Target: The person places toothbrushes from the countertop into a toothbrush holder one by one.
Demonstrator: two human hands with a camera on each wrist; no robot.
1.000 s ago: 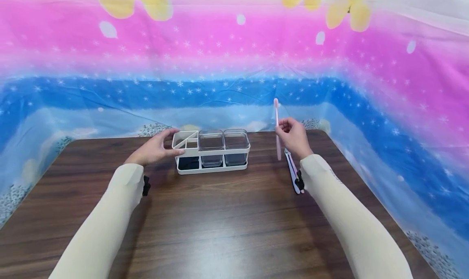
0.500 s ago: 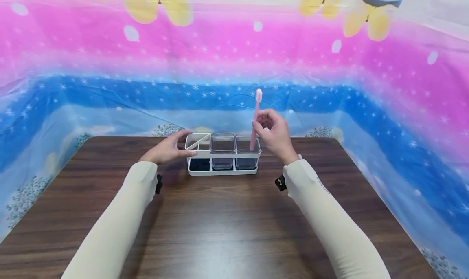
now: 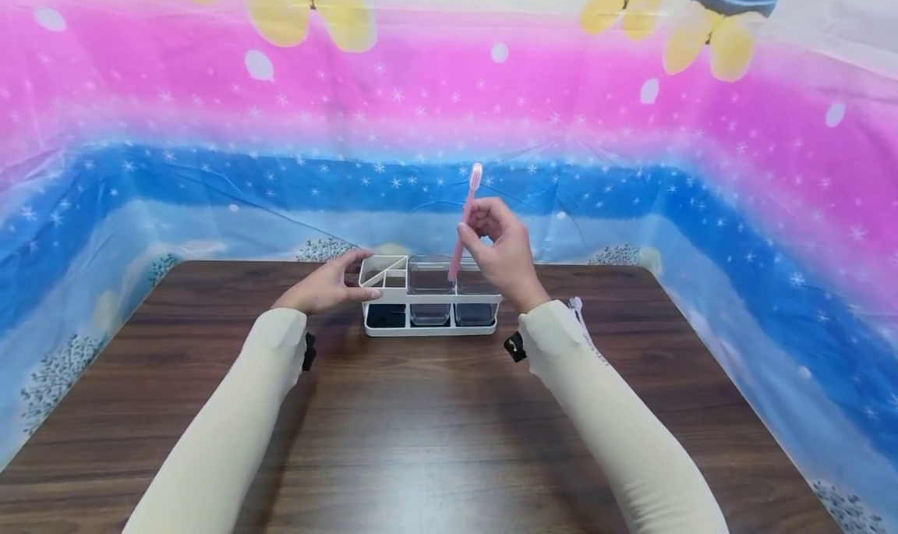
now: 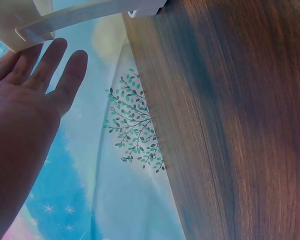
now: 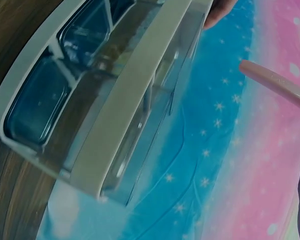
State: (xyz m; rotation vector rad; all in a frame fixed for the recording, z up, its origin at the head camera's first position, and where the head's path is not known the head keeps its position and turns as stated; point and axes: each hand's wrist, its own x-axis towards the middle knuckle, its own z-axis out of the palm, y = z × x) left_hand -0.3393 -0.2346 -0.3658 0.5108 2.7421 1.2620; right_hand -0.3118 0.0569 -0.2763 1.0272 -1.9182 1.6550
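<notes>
A pink toothbrush [image 3: 467, 216] stands nearly upright, bristles up, pinched between the thumb and fingers of my right hand [image 3: 507, 255]. Its lower end is over the clear cups of a white toothbrush holder [image 3: 431, 332]; in the right wrist view, the handle tip [image 5: 276, 84] is apart from the cup rims. My left hand [image 3: 326, 286] holds the holder's left end, thumb in front and fingers behind. From the left wrist, the fingertips [image 4: 76, 62] show beside the holder's white frame [image 4: 85, 14]. Two clear cups [image 3: 429, 277] sit in the holder, right of a divided white section [image 3: 384, 275].
White and pale toothbrushes [image 3: 577, 308] lie on the brown wooden table [image 3: 393, 440], partly hidden by the right sleeve [image 3: 596, 378]. A printed pink and blue cloth [image 3: 421, 97] hangs behind the table and along its sides.
My right hand has carried the pink toothbrush leftward, from above the right side of the table to over the holder's cups. The left hand stays on the holder; the view has shifted slightly.
</notes>
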